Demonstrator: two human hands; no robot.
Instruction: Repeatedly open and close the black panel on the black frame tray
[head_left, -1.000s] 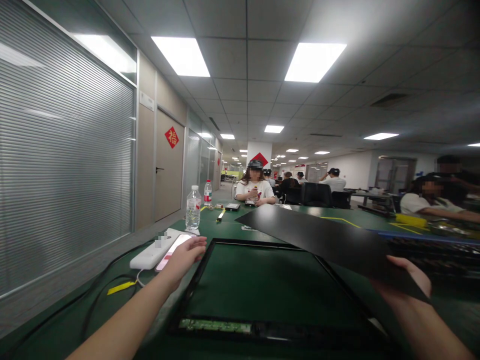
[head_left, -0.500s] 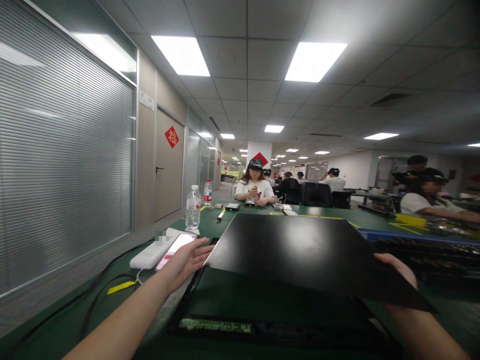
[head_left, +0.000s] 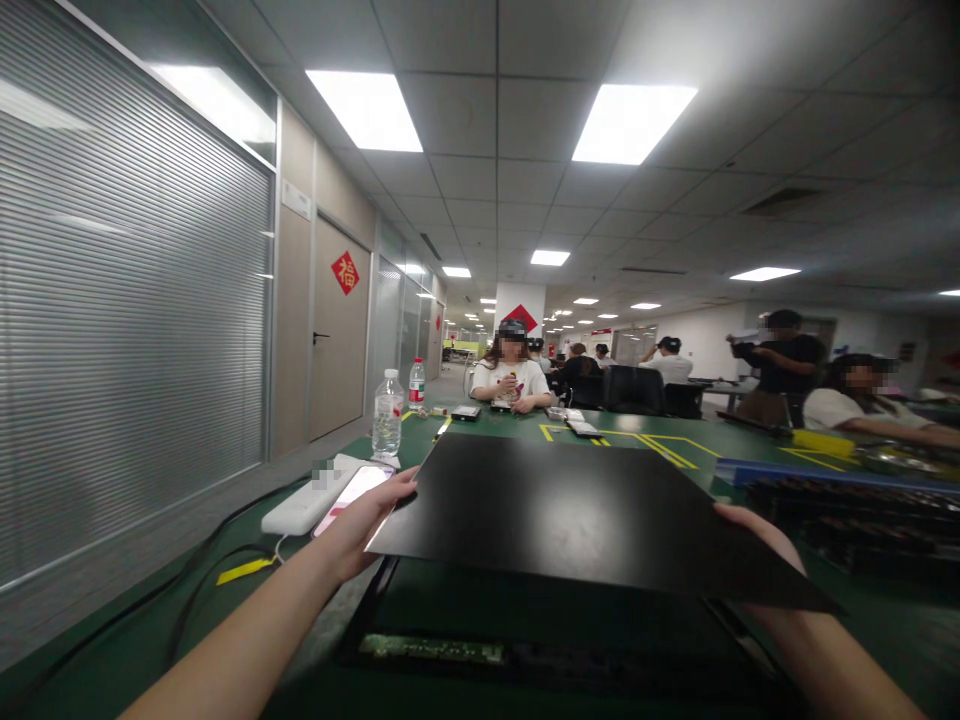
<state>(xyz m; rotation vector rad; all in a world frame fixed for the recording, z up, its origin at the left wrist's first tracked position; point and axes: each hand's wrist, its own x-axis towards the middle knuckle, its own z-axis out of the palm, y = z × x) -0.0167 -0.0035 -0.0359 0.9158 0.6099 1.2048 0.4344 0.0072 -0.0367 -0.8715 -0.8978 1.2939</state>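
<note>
- Head view, the only one: black sheet (head_left: 555, 510) was up off the bench (head_left: 885, 610), between the two hands, straight ahead of the person.
- Sheet lay over the black frame (head_left: 600, 665), covering its far part; near bar and green circuit strip (head_left: 431, 648) showed below the sheet's near edge. Sheet looked raised clear of the frame; exact gap couldn't be told.
- Long side seemed to run left to right, across the person; near edge slanted lower toward the right in view.
- Neither hand clearly nearer: one at each side edge, sheet spanning between.
- Left hand (head_left: 375, 510): narrow grip at the left edge, fingertips against it, some fingers hidden.
- Right hand (head_left: 765, 535): closed around the right edge, thumb on the top face, fingers out of sight beneath; how far they reached under, couldn't tell.
- Phone (head_left: 360, 495) lay just beside the left hand, white box (head_left: 296, 512) left of that, water bottle (head_left: 387, 415) upright beyond.
</note>
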